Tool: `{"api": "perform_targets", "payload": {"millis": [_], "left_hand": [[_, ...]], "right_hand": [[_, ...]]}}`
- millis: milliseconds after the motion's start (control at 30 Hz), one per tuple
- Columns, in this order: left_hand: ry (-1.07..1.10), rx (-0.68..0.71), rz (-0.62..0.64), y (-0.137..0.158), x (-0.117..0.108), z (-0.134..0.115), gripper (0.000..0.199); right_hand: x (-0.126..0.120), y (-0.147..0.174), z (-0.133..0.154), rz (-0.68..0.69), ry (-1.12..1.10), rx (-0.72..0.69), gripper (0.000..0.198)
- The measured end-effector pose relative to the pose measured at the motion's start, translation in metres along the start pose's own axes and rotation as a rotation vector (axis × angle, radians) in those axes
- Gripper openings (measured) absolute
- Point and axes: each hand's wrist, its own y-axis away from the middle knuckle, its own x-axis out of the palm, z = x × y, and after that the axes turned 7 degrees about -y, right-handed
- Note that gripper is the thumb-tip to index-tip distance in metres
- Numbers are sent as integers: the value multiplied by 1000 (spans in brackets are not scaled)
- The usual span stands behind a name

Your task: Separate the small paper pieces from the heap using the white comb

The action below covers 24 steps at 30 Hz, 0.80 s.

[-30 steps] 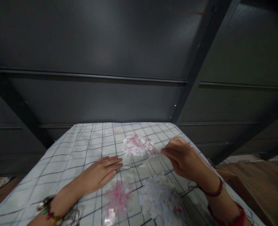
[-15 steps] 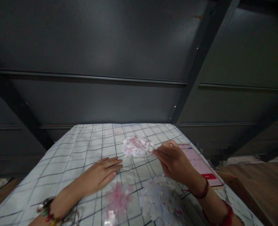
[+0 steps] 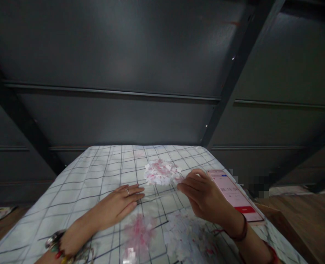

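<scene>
White and pink, a rounded heap of small thin scraps [image 3: 162, 172] lies on the dark-gridded white cloth [image 3: 104, 172]. Just by its right side, the right hand [image 3: 203, 196] curls its fingertips together; I can't tell whether they grip anything. The left hand [image 3: 116, 205] rests flat, fingers extended, empty.

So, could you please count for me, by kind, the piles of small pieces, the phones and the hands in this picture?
Piles: 3 (white-and-pink pile, mostly pink pile, mostly white pile)
Phone: 1
Hands: 2 (left hand, right hand)
Total: 6
</scene>
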Motion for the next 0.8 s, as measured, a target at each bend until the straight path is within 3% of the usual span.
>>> {"api": "perform_targets", "payload": {"millis": [233, 533, 800], "left_hand": [[3, 8, 0, 1, 1, 1, 32], [-3, 19, -23, 1, 3, 3, 32], [36, 17, -47, 1, 3, 3, 31]], "right_hand": [[-22, 6, -11, -32, 14, 64, 26], [-33, 15, -28, 165, 17, 190, 24], [-28, 14, -30, 80, 82, 195, 24]]}}
